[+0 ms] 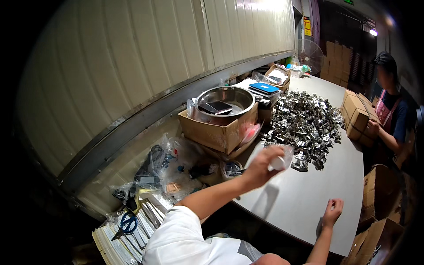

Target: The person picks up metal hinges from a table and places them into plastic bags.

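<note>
My left hand (259, 169) is raised over the near part of the pale table, its fingers wrapped round a translucent whitish roll-shaped thing (286, 157). Whether this is a tape roll or a cup is hard to make out. Just beyond it lies a large heap of small shiny metal clips or brackets (307, 123). My right hand (332, 213) is low over the table's right side, apart from the heap. Its fingers are curled, and nothing shows in them.
A steel basin (226, 98) with dark phones sits on a cardboard box (207, 132) by the wall. Plastic bags (174, 163), paper stacks (108, 240) and blue-handled scissors (128, 223) lie left. Across the table a person holds a carton (357, 115); open cartons (373, 190) stand below.
</note>
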A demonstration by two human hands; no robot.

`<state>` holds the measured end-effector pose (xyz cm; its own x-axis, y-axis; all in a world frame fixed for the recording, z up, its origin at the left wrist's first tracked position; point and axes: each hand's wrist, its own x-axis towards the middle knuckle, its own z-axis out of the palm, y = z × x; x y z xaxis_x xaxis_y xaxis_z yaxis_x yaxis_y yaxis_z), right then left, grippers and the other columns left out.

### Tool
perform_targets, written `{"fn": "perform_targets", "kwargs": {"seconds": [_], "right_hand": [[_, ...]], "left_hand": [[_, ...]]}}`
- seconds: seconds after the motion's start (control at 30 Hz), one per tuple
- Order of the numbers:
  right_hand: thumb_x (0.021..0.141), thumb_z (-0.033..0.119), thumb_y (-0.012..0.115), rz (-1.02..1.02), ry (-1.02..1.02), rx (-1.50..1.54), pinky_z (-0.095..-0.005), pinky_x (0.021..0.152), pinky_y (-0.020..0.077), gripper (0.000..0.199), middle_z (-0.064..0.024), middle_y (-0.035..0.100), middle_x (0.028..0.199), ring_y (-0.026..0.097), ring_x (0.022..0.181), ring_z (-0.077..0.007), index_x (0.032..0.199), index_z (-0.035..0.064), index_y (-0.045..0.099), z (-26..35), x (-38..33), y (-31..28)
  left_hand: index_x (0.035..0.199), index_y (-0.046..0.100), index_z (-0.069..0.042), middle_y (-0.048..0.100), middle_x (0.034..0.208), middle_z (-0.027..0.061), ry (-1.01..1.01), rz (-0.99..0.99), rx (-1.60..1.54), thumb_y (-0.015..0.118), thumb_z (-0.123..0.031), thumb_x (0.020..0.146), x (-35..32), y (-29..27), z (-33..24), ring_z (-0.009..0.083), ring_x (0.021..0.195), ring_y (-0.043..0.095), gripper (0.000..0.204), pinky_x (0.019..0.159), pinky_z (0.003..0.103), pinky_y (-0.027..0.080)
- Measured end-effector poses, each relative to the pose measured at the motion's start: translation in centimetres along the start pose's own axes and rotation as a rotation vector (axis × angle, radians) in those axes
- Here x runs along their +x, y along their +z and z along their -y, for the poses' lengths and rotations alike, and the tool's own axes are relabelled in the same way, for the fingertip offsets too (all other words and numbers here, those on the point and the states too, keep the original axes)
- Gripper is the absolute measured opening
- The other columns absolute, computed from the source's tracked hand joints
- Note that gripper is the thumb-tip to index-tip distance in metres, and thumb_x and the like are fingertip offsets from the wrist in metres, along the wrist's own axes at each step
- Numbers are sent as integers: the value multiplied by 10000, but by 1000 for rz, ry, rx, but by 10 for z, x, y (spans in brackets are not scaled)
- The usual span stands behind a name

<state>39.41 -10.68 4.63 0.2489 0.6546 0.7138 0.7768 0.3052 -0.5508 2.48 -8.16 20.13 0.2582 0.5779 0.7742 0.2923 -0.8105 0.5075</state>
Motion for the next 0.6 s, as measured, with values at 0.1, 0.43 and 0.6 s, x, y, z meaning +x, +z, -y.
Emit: {"fn": "perform_targets", "kwargs": {"seconds": [0.1,0.43,0.6], "right_hand": [[851,27,589,5,-28,36,-349,633,434,91,-122,507,815,491,702,-254,802,-9,521,-1,-15,5],[879,35,578,-130,163,1,-314,628,426,94,-96,506,857,477,696,-201,822,-21,527,-14,-17,8],[872,33,581,-99,219,-27,-327,642,438,90,-107,515,870,493,708,-213,823,-25,533,-19,-21,3]], "left_hand": [[1142,478,-96,561,1208,118,-97,-383,-394,709,-167,876,22,-67,-20,207,1075,556,359,883,325,495],[1165,467,-34,564,1152,148,-15,-1072,466,660,-218,918,-1,-281,99,224,992,592,363,803,344,503],[1222,446,-46,560,1158,194,-389,-1177,610,664,-193,864,-16,-285,138,357,1014,591,444,851,416,486]]}}
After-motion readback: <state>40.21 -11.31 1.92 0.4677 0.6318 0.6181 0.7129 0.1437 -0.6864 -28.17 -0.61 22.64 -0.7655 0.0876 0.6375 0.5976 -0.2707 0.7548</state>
